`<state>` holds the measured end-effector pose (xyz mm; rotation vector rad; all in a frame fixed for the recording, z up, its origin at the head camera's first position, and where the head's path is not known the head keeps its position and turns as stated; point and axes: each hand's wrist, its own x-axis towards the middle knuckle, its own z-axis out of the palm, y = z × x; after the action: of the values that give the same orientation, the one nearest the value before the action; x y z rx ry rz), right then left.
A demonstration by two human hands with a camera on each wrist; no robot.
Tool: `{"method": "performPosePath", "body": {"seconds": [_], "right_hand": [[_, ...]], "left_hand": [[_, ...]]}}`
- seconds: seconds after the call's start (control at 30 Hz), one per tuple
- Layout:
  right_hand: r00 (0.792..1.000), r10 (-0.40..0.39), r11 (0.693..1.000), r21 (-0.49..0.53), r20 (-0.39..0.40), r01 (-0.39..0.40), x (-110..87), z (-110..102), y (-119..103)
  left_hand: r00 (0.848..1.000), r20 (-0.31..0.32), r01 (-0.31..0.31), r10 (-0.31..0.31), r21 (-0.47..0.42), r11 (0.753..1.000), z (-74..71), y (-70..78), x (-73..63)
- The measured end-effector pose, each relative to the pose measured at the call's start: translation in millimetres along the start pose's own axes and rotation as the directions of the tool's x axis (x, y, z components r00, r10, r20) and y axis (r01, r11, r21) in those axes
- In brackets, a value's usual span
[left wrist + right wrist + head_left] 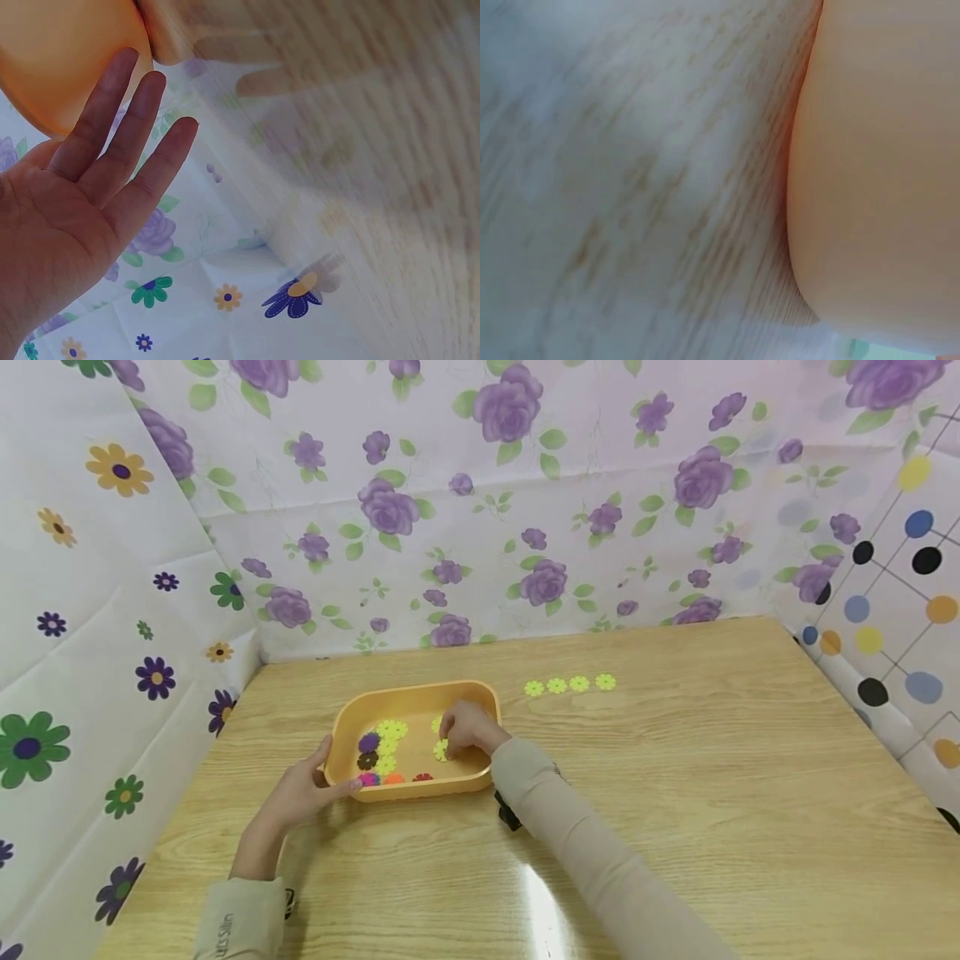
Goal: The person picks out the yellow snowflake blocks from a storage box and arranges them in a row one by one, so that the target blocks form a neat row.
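An orange-yellow plastic basin [420, 789] stands on the wooden table, with flower-shaped plastic discs lying in it. My left hand [303, 787] holds the basin's left end, thumb over the near rim. In the left wrist view, that hand [82, 180] has several fingers stretched out by the basin's outer wall [60, 52]. Inside the basin, at its right side, my right hand [468, 727] pinches a yellow flower-shaped disc [440, 750] with bent fingers. The right wrist view shows just the basin's outer wall [877, 172] and the table; the hand is hidden there.
Several yellow discs [557, 686] lie in a row right of the basin. Inside it are more yellow discs [386, 747], a purple disc [368, 742], a brown disc [367, 761] and an orange disc [393, 779]. Flowered cloth [450, 527] hangs behind the table [712, 760].
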<state>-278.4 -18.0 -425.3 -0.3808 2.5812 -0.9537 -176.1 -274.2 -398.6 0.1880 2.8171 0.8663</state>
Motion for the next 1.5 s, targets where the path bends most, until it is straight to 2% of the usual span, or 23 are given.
{"method": "performPosePath", "body": {"seconds": [0.27, 0.43, 0.6, 0.83, 1.2, 1.5], "right_hand": [[0.996, -0.087, 0.986, 0.142, -0.037, 0.091, -2.6, -2, 1], [0.993, -0.115, 0.954, 0.276, -0.019, 0.116, -5.7, -5, 1], [0.989, -0.145, 0.917, 0.375, 0.0, 0.134, -9.8, -9, 0], [0.987, -0.158, 0.933, 0.326, -0.001, 0.15, -17.1, -22, -5], [0.987, -0.158, 0.912, 0.382, -0.003, 0.147, -27.6, -44, 4], [0.989, -0.148, 0.901, 0.409, -0.026, 0.145, -32.7, -63, 20]], "left_hand": [[0.999, 0.011, 0.037, -0.037, -0.034, 0.999, 1.4, 0.8, 0.0], [1.0, 0.014, 0.026, -0.025, -0.064, 0.998, 2.3, 0.4, -1.6], [0.999, 0.014, 0.036, -0.036, -0.051, 0.998, 2.1, 0.7, -1.6], [0.999, 0.014, 0.041, -0.041, -0.035, 0.999, 1.0, 0.7, -1.7], [1.0, 0.012, 0.029, -0.028, -0.041, 0.999, 1.1, 1.1, -1.0], [1.0, 0.012, 0.021, -0.02, -0.053, 0.998, 1.2, -1.2, 0.2]]}}
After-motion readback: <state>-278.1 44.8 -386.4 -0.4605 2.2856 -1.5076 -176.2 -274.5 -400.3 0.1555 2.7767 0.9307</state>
